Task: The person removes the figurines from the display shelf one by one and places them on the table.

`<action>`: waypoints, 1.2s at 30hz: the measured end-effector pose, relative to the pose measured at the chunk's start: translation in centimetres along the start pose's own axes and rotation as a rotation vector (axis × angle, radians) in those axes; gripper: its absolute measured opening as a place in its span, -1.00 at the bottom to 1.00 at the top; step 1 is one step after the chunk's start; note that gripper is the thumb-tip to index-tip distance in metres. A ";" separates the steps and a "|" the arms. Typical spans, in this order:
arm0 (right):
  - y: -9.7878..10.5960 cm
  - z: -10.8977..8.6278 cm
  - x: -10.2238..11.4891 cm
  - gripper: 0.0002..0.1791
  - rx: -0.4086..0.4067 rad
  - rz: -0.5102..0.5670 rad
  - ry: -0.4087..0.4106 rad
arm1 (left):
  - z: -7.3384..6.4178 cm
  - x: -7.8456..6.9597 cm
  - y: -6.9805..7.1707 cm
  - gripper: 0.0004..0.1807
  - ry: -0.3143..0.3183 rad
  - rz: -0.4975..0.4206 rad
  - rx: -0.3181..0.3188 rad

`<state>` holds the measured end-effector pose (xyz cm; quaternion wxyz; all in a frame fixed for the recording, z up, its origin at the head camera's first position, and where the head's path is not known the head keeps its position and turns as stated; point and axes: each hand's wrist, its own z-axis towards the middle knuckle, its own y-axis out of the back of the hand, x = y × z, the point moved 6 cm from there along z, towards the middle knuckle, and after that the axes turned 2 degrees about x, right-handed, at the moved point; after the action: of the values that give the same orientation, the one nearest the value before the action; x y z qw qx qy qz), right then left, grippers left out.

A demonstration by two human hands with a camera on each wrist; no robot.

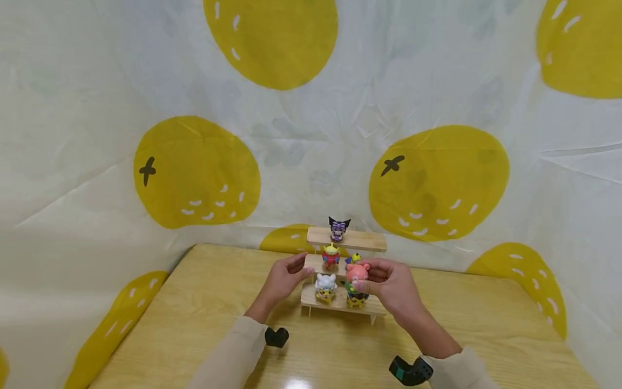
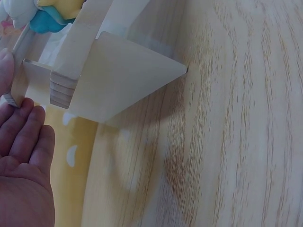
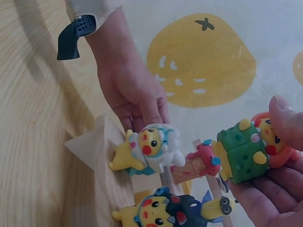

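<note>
My right hand (image 1: 396,286) pinches a Pikachu figurine (image 3: 244,149) in a green outfit and pink hood, thumb on one side and fingers on the other. It is held at the right side of a three-step wooden display stand (image 1: 318,263). At the other end, my left hand (image 1: 282,281) grips the tip of the middle board, thumb above and fingers below. On the bottom step stand a white-hooded Pikachu figurine (image 3: 151,146) and a dark-hooded one (image 3: 154,213). A red-suited figurine (image 1: 331,257) and a yellow-and-blue one (image 3: 220,208), partly hidden, occupy the middle step.
A purple-and-black figurine (image 1: 338,230) stands on the top board (image 1: 364,240). Clear triangular side supports (image 2: 137,75) carry the boards. The stand sits on a wood-grain table (image 1: 218,292) close to a white cloth (image 1: 311,178) printed with yellow fruit.
</note>
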<state>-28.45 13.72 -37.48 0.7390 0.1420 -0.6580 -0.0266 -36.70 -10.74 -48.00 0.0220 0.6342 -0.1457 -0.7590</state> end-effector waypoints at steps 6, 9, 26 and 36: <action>-0.2 0.0 -0.3 -0.49 -0.013 -0.001 0.001 | 0.2 -0.3 0.1 -0.30 -0.026 0.004 -0.002; -0.5 -0.1 -0.3 -0.49 -0.001 -0.002 0.006 | -0.1 -0.2 0.2 -0.31 -0.023 0.004 0.000; -1.0 -0.5 0.0 -0.54 -0.025 -0.028 0.004 | -0.2 -0.3 0.3 -0.28 -0.010 -0.003 0.001; -1.5 -1.0 0.4 -0.54 0.010 0.031 0.037 | -0.2 -0.2 0.1 -0.30 -0.010 -0.013 0.002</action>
<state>-27.16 12.37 -37.51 0.7508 0.1359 -0.6463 -0.0095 -36.48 -10.87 -47.84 0.0157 0.6313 -0.1423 -0.7622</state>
